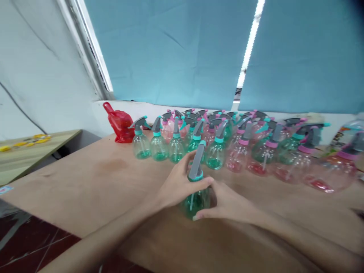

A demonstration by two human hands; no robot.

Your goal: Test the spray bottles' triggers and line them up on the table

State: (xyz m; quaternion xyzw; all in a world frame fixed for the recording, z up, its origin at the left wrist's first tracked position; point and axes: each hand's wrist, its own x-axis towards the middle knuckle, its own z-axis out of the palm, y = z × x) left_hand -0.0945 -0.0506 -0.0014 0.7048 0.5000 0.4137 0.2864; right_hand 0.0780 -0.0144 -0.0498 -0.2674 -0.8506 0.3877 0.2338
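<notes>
1. Green see-through plastic forms the spray bottle [193, 204] in front of us, over the near middle of a wooden tabletop [85, 182]; it has a grey trigger head [197, 163] and a turquoise collar [200, 176].
2. Our left hand [178, 182] grasps this bottle around its upper part, thumb crossing the front just below the collar.
3. Our right hand [230, 201] grasps the right side of its body, thumb low on the front; we cannot tell whether the base touches the wood.
4. Beyond our hands, we see rows of similar bottles: the nearest row has green spray bottles [159, 149] on the left and pink spray bottles [237, 159] on the right.
5. Left of them sits a red plastic bag [122, 127].
6. Behind everything hangs a blue curtain [182, 49].
</notes>
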